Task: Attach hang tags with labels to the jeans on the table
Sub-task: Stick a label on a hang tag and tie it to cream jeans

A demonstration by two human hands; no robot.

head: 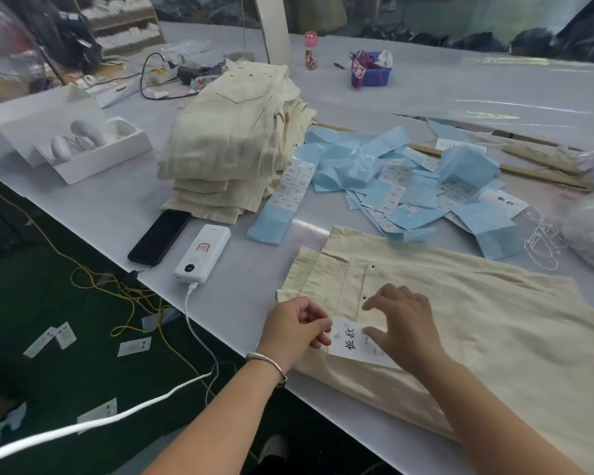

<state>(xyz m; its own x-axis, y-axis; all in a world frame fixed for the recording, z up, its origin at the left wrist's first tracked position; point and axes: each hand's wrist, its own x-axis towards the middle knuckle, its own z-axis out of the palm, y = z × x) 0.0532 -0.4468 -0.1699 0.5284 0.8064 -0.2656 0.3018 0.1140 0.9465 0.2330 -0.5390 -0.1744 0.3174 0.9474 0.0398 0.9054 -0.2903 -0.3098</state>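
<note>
My left hand (pixel 294 332) is curled, fingertips pinched together beside my right hand (pixel 403 323), whose fingers (pixel 378 303) spread flat, palm down. Both my forearms are bare.

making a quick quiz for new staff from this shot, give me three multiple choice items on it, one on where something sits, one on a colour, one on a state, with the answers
1. Where does the black phone lie?
A. on the stack of folded jeans
B. on the table beside the white power bank
C. in the blue basket

2. What colour are the loose backing strips strewn beyond the flat jeans?
A. light blue
B. red
C. dark green

3. What is the left hand doing?
A. lying flat and open on the table
B. gripping the phone
C. pinching the edge of the white hang tag

Answers:
1 B, the phone lies next to the power bank near the table edge.
2 A, the strips are pale blue.
3 C, its curled fingers meet the tag's left edge over the flat jeans, while the right hand covers the tag's other side.
</note>
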